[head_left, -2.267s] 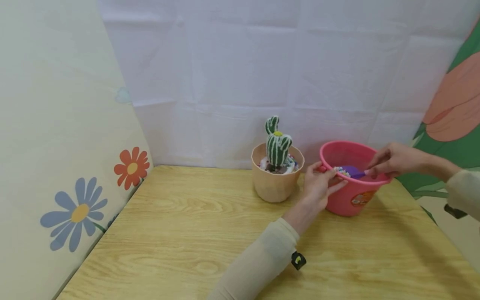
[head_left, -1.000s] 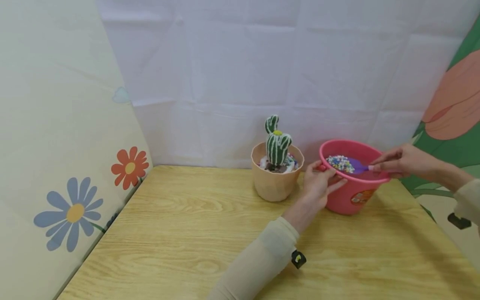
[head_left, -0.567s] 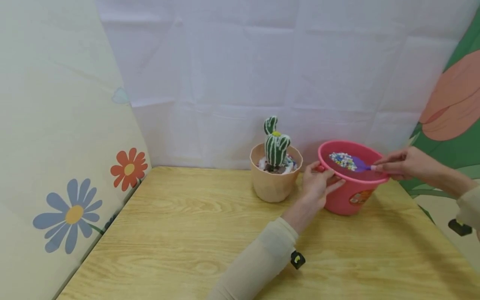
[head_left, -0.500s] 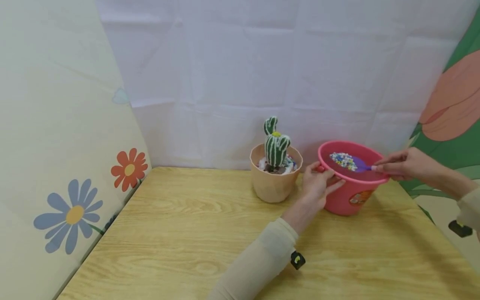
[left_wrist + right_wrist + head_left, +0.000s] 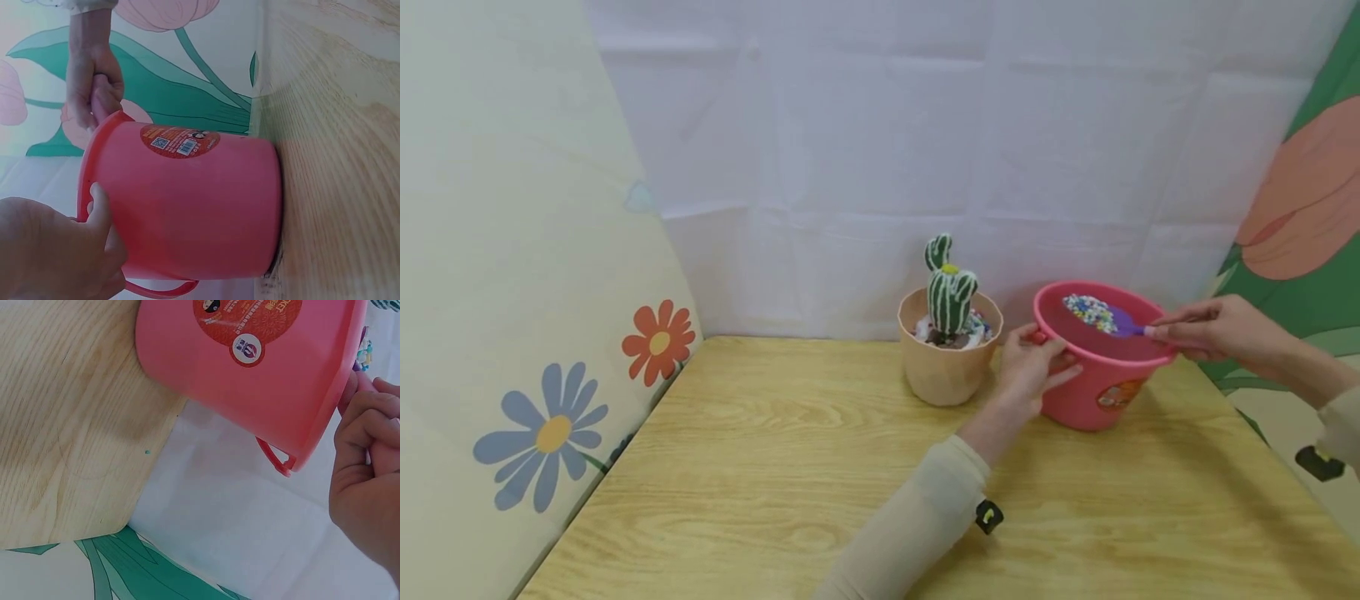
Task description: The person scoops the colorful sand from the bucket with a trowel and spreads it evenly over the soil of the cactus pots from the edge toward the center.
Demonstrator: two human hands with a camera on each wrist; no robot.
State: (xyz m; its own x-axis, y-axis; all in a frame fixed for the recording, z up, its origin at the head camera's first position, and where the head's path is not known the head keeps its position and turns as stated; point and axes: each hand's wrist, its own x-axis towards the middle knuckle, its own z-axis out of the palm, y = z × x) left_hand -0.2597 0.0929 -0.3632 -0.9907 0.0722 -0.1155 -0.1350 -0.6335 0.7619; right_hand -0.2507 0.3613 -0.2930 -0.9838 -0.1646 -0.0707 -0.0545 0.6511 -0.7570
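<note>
In the head view my left hand (image 5: 1028,367) grips the near left rim of a pink bucket (image 5: 1075,396), its thumb on the outside wall in the left wrist view. Over the right rim, my right hand (image 5: 1228,329) holds the handle of a small purple toy shovel (image 5: 1124,323). A heap of small multicoloured pebbles (image 5: 1088,312) lies on its blade, inside the bucket's mouth. The right wrist view shows my right hand (image 5: 369,444) with its fingers curled round the pink handle. What lies at the bottom of the bucket is hidden.
Left of the bucket stands a peach flowerpot (image 5: 943,375) with a green-and-white knitted cactus (image 5: 951,300) and pebbles round its base. Both stand on a wood-grain table (image 5: 775,467), against a white cloth backdrop (image 5: 820,167). A flower-painted wall (image 5: 490,250) borders the left side.
The shovel has risen and levelled in the bucket, bringing its heap of pebbles into full view. My right hand has shifted slightly right; my left hand keeps its grip on the rim.
</note>
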